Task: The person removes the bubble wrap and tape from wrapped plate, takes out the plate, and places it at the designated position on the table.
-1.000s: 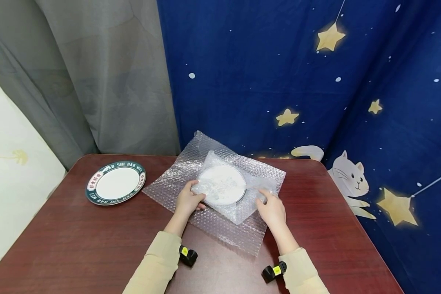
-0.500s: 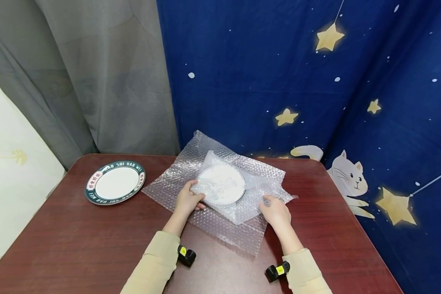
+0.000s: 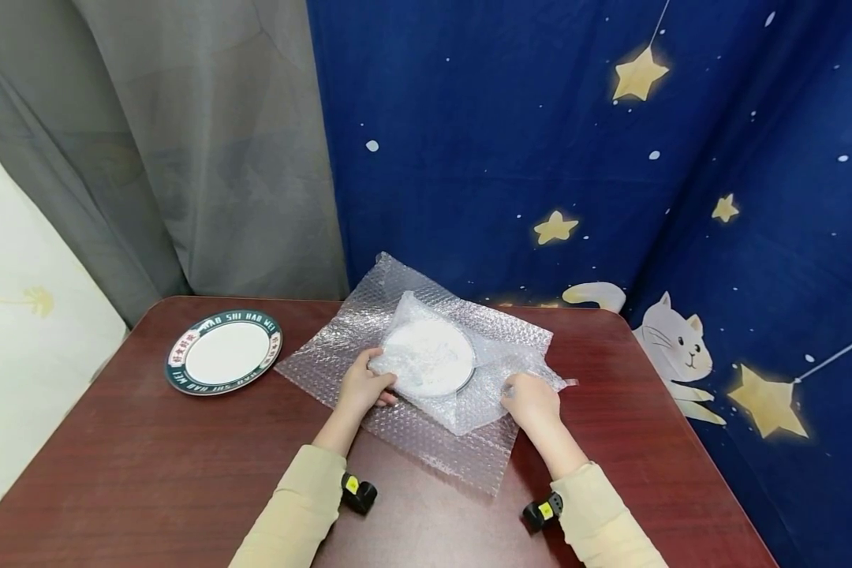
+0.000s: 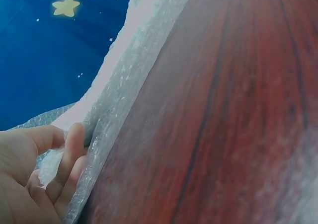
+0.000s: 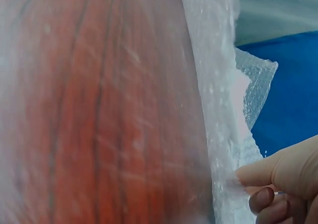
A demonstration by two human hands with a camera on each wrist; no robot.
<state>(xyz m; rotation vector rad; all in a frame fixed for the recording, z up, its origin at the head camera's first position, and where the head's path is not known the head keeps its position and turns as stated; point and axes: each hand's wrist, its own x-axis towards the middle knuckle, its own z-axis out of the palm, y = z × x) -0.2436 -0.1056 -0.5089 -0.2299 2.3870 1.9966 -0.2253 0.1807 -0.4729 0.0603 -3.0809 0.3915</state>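
A round white plate [image 3: 436, 359], covered by a layer of bubble wrap [image 3: 479, 406], lies mid-table on a larger bubble wrap sheet [image 3: 426, 454]. Its dark rim shows at the lower right. My left hand [image 3: 360, 388] grips the plate's left edge through the wrap, thumb on top. In the left wrist view, several fingers of the left hand [image 4: 42, 172] reach under it. My right hand [image 3: 532, 402] pinches the wrap flap right of the plate. The right wrist view has the right hand [image 5: 280, 184] at the wrap's edge, its other fingers curled.
A second plate [image 3: 227, 355], white with a dark green lettered rim, lies uncovered at the table's back left. Behind the brown table [image 3: 184, 473] hang a grey curtain [image 3: 241, 158] and a blue star-patterned curtain [image 3: 468, 158].
My right hand has moved slightly right and nearer to me, and its fingers have curled in more. A wrap corner now sticks out to its right. My left hand stays in place.
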